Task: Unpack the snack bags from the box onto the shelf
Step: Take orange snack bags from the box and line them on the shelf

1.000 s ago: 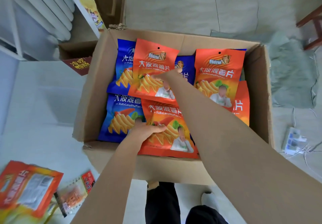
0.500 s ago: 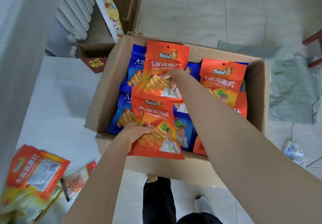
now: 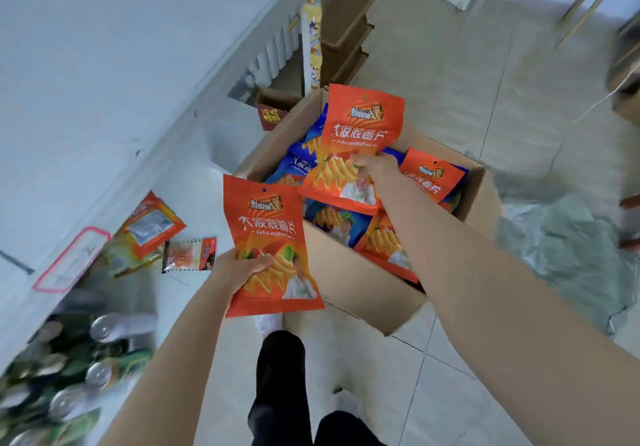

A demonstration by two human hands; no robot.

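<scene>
Snack bags (image 3: 429, 182) are mostly still filling the box (image 3: 360, 293); left hand (image 3: 239, 269) and right hand (image 3: 375, 165) are each gripping one orange bag, neither shelved yet

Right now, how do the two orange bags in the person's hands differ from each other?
The bag in the left hand is out past the box's near wall, above the floor; the bag in the right hand hangs over the open box. The left bag appears nearer and larger; the right bag sits farther away and higher in the picture. Both are orange with the same print, each gripped near its lower edge.
</scene>
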